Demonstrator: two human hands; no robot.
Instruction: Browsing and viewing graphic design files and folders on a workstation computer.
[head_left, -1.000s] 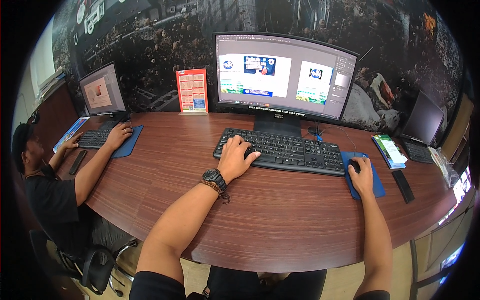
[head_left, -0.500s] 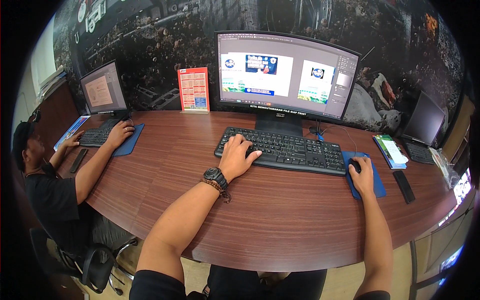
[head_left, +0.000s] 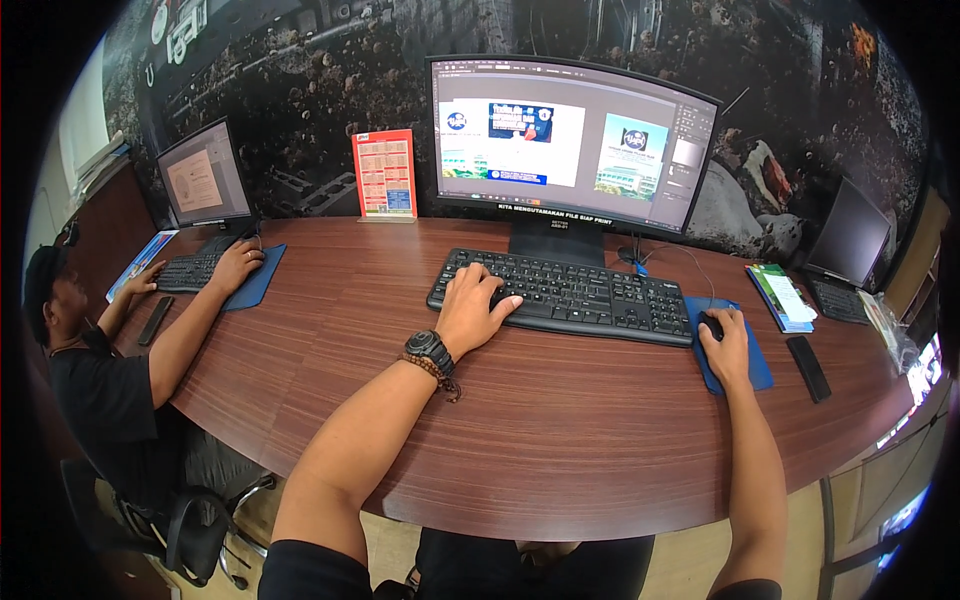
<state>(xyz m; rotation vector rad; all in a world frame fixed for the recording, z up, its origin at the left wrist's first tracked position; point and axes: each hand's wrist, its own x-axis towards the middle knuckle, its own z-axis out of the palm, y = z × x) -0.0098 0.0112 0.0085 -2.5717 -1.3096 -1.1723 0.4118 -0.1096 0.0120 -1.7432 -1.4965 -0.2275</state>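
My left hand (head_left: 468,312) rests on the left end of a black keyboard (head_left: 605,300), fingers spread over the keys and thumb stretched to the right. A black watch (head_left: 428,348) and a beaded bracelet (head_left: 446,383) sit on that wrist. To the right, my right hand (head_left: 731,352) is curved around a black computer mouse (head_left: 711,324) on a blue mouse pad (head_left: 752,366). Behind the keyboard stands a wide monitor (head_left: 580,205). Its screen shows a white layout with pictures and, at its right, a light-blue poster with a round logo.
A red and white calendar (head_left: 385,178) stands left of the monitor. Booklets (head_left: 780,300) and a black phone (head_left: 808,368) lie at right, near a dark laptop (head_left: 850,235). At far left a co-worker (head_left: 105,370) uses another keyboard (head_left: 190,272) and monitor (head_left: 203,180).
On the screen, the right-hand design has gone from a mostly white page to a light-blue poster with text. Both my hands stay in place on the keyboard and mouse.
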